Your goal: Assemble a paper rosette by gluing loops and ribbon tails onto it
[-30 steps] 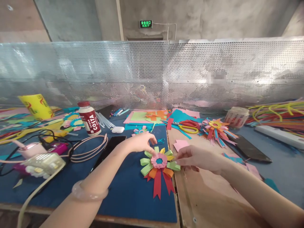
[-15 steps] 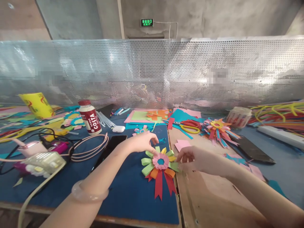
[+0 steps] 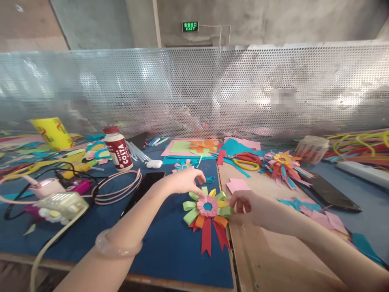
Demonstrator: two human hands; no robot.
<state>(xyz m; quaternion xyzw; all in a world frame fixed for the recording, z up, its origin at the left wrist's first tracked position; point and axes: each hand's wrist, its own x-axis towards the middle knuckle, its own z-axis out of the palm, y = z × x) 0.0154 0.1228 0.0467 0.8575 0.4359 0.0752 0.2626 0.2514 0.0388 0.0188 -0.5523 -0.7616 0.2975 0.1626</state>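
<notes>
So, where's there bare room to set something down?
Bare: the dark-blue tabletop between the left arm and the multicoloured paper flower, and the brown board this side of the right arm. Crowded: along the perforated metal screen, with coloured papers, and left, around the maroon-labelled bottle.

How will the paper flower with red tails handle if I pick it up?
The paper flower is probably light, since it looks built from thin paper strips. Its red tails would likely bend or droop, being long and free at the lower end. The green loops may crush if pinched hard, as they look hollow.
</notes>
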